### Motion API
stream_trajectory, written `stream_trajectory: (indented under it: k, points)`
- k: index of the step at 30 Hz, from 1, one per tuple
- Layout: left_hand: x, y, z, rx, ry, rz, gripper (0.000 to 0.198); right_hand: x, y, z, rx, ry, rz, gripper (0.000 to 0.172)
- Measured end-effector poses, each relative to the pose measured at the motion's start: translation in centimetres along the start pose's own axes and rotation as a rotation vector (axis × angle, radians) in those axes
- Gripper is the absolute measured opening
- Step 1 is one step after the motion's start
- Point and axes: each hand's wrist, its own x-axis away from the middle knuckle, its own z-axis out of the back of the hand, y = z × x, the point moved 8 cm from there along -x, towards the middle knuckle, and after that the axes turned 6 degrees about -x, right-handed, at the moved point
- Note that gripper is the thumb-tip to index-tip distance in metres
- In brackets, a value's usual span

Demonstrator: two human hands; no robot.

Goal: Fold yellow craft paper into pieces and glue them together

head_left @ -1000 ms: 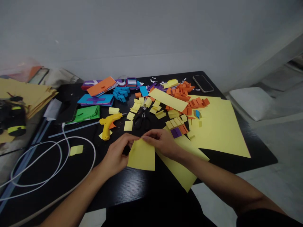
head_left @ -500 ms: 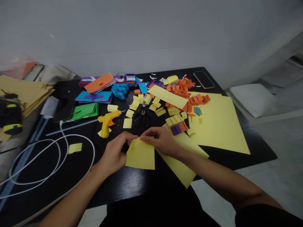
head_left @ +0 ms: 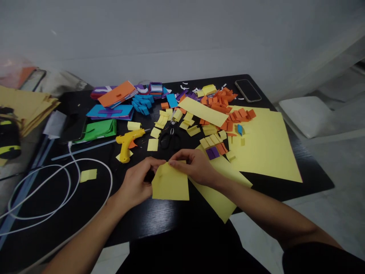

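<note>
Between my two hands, over the front of the black table, is a yellow sheet of paper (head_left: 171, 183). My left hand (head_left: 142, 177) is closed on its upper left edge, fingers partly behind the sheet. Thumb and fingers of my right hand (head_left: 194, 164) pinch the top edge close beside the left fingertips. Beyond the hands lie black-handled scissors (head_left: 170, 139) and a yellow glue gun (head_left: 128, 144). A larger yellow sheet (head_left: 225, 192) rests partly under my right wrist.
Small folded yellow, orange (head_left: 242, 114) and purple pieces (head_left: 212, 153) lie across the middle. Blue and green paper stacks (head_left: 98, 129) stand back left. A phone (head_left: 248, 90) lies back right, near big yellow sheets (head_left: 265, 148). A white cable (head_left: 111, 179) loops at left.
The view has shifted slightly. My hands keep the same grip on the yellow sheet, whose lower edge has tilted a little.
</note>
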Motion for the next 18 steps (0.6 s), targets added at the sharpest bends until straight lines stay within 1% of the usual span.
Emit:
stream_trajectory:
  k: [4, 7, 13, 18]
  points:
    - [-0.13, 0.36, 0.12, 0.036, -0.011, -0.016, 0.027, -0.1, 0.07, -0.36, -0.072, -0.077, -0.012, 0.021]
    - [-0.25, 0.49, 0.15, 0.057, -0.015, -0.013, 0.025, -0.1, 0.02, -0.44, -0.127, -0.101, -0.01, 0.022]
    - [-0.37, 0.59, 0.09, 0.065, -0.019, -0.022, 0.025, 0.15, -0.04, -0.35, -0.157, -0.062, -0.023, 0.021]
    - [-0.4, 0.65, 0.26, 0.069, -0.012, -0.019, 0.022, 0.24, -0.38, -0.36, -0.148, -0.057, 0.018, 0.017]
